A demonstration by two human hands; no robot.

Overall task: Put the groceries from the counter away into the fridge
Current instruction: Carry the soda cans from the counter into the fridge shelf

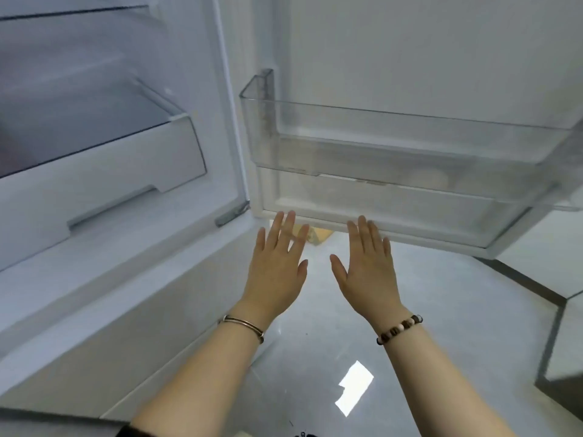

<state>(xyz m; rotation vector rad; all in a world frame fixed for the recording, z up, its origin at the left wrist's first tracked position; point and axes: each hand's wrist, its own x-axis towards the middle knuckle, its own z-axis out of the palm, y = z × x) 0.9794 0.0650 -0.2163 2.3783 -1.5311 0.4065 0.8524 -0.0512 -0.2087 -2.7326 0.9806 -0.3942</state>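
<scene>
Left hand (274, 272) and right hand (367, 274) reach out flat at lower centre, each grip released. Fridge (104, 190) open at left, clear door bin (410, 143) upper right.

White fridge (217, 127), apparently wide open
</scene>
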